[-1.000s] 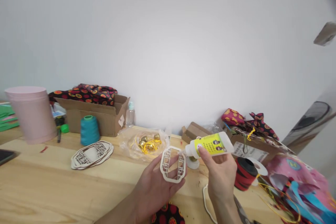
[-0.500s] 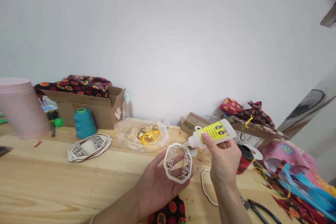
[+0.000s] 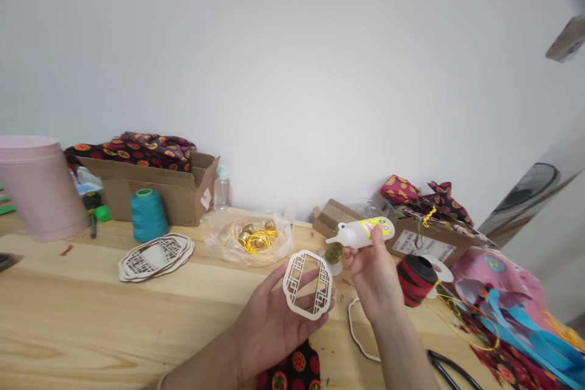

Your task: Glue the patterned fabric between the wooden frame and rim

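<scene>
My left hand, palm up, holds a pale lattice-cut wooden frame tilted toward me, its fingers partly seen through the openings. In my right hand is a white glue bottle with a yellow label, gripped between thumb and fingers. Its nozzle points left, above and apart from the frame. Below my left hand lies black cloth with a red and orange pattern. A thin scalloped wooden outline rests on the table, partly hidden by my right forearm.
Left on the table are stacked lattice pieces, a teal thread cone, a cardboard box and a pink bin. A bag of bells lies mid-table. At right are a red-black ribbon roll, a black-handled tool and fabrics.
My right hand has drawn the glue bottle up and away from the frame's upper right edge, turning it more level. The left hand and frame have hardly moved.
</scene>
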A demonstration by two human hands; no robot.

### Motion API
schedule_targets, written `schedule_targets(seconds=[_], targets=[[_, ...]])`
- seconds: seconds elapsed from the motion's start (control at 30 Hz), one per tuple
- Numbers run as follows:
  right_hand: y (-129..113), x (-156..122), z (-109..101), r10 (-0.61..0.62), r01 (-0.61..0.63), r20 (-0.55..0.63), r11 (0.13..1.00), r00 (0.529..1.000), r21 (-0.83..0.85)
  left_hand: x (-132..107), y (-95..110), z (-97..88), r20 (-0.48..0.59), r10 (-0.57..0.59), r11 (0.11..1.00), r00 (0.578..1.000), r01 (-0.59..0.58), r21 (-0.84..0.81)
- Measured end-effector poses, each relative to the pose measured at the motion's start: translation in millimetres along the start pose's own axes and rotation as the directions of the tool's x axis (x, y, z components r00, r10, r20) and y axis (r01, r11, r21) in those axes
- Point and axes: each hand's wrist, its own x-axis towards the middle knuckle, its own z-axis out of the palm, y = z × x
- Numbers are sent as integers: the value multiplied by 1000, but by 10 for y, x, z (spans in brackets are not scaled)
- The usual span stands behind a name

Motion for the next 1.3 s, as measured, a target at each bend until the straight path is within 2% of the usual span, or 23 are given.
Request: schedule_targets(seconds=[0.07, 0.17, 0.27, 0.37, 0.47, 0.83, 1.17, 1.3], targets=[[13, 1, -4, -3, 3, 2, 1000, 1000, -1, -2, -2, -4, 3, 19, 1000, 1000, -19, 6], [39, 1, -13, -104, 104, -49, 995, 993, -7, 2, -3, -15, 4, 55, 998, 998, -55, 15], [56, -27, -13, -243, 238, -87, 969, 966, -66, 10, 0, -16, -24, 80, 997, 997, -80, 5], [72, -80, -3, -369, 354, -62, 919, 927, -175, 18, 1, -1, -38, 86, 996, 996, -86, -7], [86, -127, 12, -425, 405, -47, 887, 904, -223, 21, 2, 13, -34, 63, 998, 997, -64, -6], [95, -143, -4, -455, 393, -87, 838, 886, -378, 14, 0, 15, -14, 39, 999, 999, -39, -5], [65, -140, 14, -459, 416, -87, 858, 884, -301, 19, -10, 11, 15, 17, 999, 1000, -17, -32], [75, -150, 10, -480, 446, -41, 840, 876, -308, 17, -12, 12, 11, 15, 999, 1000, -14, -44]])
